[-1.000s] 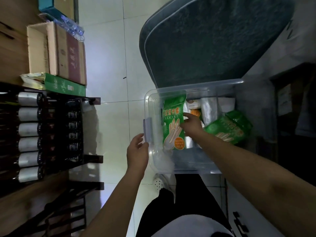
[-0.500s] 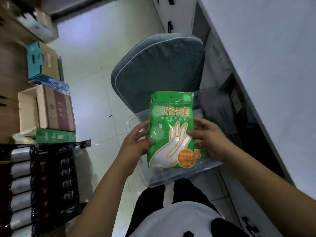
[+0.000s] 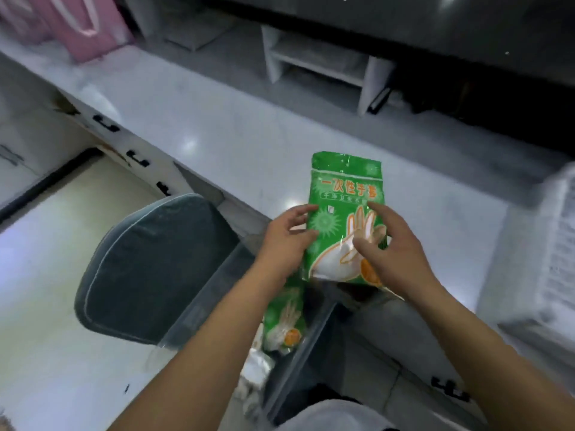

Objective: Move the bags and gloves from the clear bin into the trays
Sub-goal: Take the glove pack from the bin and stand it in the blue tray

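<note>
A green pack of disposable gloves [image 3: 337, 194] with a white hand printed on it is held upright over the near edge of the white counter [image 3: 236, 132]. My left hand [image 3: 284, 241] grips its left edge and my right hand [image 3: 389, 244] grips its right side and front. Below them the clear bin [image 3: 205, 293] sits by my lap, with a second green glove pack [image 3: 284, 321] and some pale bags inside. A white slatted tray [image 3: 550, 244] lies blurred at the right edge of the counter.
A grey cushioned chair [image 3: 149, 269] stands left of the bin. White drawers with black handles [image 3: 137, 157] run under the counter. A white shelf unit [image 3: 317, 60] stands at the counter's back, and a pink bag [image 3: 77, 23] at the far left.
The glove pack came out of the clear bin in both hands and now hangs over the counter edge. My head has turned up and right, from the floor towards the counter.
</note>
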`<act>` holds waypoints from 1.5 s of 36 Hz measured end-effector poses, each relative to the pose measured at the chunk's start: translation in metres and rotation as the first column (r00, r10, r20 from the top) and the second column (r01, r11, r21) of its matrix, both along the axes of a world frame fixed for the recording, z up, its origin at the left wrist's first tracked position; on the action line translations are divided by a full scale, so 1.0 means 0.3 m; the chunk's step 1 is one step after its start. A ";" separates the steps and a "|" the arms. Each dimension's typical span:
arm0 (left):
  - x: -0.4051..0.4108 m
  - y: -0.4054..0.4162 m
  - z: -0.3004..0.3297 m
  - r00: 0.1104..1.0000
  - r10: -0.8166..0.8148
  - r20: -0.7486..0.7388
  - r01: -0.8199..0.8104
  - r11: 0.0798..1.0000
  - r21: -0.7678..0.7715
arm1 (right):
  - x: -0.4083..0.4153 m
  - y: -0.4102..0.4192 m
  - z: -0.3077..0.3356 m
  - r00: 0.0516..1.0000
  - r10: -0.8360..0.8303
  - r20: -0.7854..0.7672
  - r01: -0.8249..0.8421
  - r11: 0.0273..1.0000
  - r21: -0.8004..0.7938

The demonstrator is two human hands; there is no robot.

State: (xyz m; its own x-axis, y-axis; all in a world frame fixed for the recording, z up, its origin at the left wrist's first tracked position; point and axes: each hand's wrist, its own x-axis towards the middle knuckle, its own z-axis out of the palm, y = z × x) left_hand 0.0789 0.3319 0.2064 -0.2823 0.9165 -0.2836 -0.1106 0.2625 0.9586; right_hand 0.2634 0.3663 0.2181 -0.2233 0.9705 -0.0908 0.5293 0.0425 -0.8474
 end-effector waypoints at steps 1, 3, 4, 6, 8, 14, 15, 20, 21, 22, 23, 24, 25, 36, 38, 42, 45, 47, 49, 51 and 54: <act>0.027 0.057 0.010 0.999 -0.020 -0.029 0.020 1.000 0.010 | 0.022 0.028 0.007 1.000 -0.026 0.017 0.025 1.000 0.017; 0.075 0.154 0.018 0.992 -0.069 -0.102 0.073 0.997 0.035 | 0.069 0.079 0.005 0.997 -0.068 0.034 0.066 0.996 0.059; 0.096 0.192 0.013 0.984 -0.103 -0.147 0.110 0.993 0.039 | 0.090 0.101 -0.005 0.996 -0.074 0.044 0.070 0.994 0.081; 0.133 0.250 -0.023 0.931 -0.216 -0.293 0.222 0.975 -0.013 | 0.126 0.141 -0.048 0.990 -0.057 0.126 0.047 0.995 0.087; 0.159 0.279 -0.093 0.710 -0.423 -0.562 0.386 0.902 -0.193 | 0.153 0.168 -0.120 0.941 -0.025 0.336 0.006 0.998 0.057; 0.162 0.227 -0.306 0.089 -0.670 -0.737 0.405 0.700 -0.588 | 0.205 0.139 -0.373 0.761 0.101 0.641 -0.101 0.994 -0.037; 0.154 0.216 -0.326 0.070 -0.658 -0.749 0.407 0.705 -0.581 | 0.212 0.132 -0.399 0.765 0.099 0.637 -0.110 0.994 -0.022; 0.122 0.192 -0.366 0.005 -0.569 -0.822 0.428 0.744 -0.513 | 0.222 0.119 -0.445 0.758 0.067 0.648 -0.130 0.990 0.050; 0.116 0.191 -0.365 0.008 -0.568 -0.823 0.441 0.741 -0.507 | 0.219 0.119 -0.442 0.752 0.067 0.655 -0.131 0.990 0.050; 0.107 0.188 -0.362 0.019 -0.572 -0.820 0.451 0.737 -0.504 | 0.215 0.118 -0.435 0.745 0.068 0.663 -0.130 0.990 0.044; 0.096 0.184 -0.357 0.037 -0.581 -0.813 0.457 0.734 -0.503 | 0.209 0.115 -0.420 0.739 0.068 0.670 -0.126 0.991 0.039; 0.081 0.176 -0.346 0.066 -0.594 -0.802 0.451 0.735 -0.507 | 0.197 0.112 -0.401 0.737 0.065 0.673 -0.121 0.992 0.037; 0.062 0.164 -0.334 0.113 -0.604 -0.789 0.439 0.743 -0.506 | 0.180 0.104 -0.375 0.741 0.058 0.668 -0.119 0.992 0.046; -0.319 -0.367 -0.373 0.775 -0.119 -0.620 -0.081 0.955 -0.285 | -0.181 -0.290 -0.302 0.876 0.205 0.436 -0.325 0.920 0.220; -0.353 -0.490 -0.466 0.804 -0.179 -0.567 -0.125 0.881 -0.456 | -0.228 -0.401 -0.398 0.788 0.325 0.522 -0.427 0.900 0.085; -0.386 -0.669 -0.653 0.835 -0.394 -0.384 0.032 0.732 -0.681 | -0.253 -0.600 -0.602 0.510 0.549 0.662 -0.516 0.811 -0.276; -0.390 -0.736 -0.775 0.811 -0.537 -0.233 0.185 0.613 -0.768 | -0.242 -0.713 -0.709 0.371 0.623 0.689 -0.472 0.765 -0.438; -0.392 -0.741 -0.848 0.809 -0.563 -0.166 0.249 0.586 -0.771 | -0.242 -0.759 -0.770 0.365 0.629 0.686 -0.404 0.771 -0.492; -0.395 -0.714 -0.919 0.829 -0.546 -0.121 0.272 0.582 -0.766 | -0.249 -0.795 -0.825 0.368 0.636 0.678 -0.369 0.769 -0.522; -0.396 -0.669 -0.987 0.854 -0.514 -0.085 0.273 0.581 -0.767 | -0.255 -0.828 -0.863 0.378 0.636 0.673 -0.360 0.770 -0.527; -0.393 -0.576 -1.073 0.863 -0.500 -0.069 0.277 0.583 -0.764 | -0.268 -0.868 -0.886 0.429 0.562 0.707 -0.377 0.823 -0.425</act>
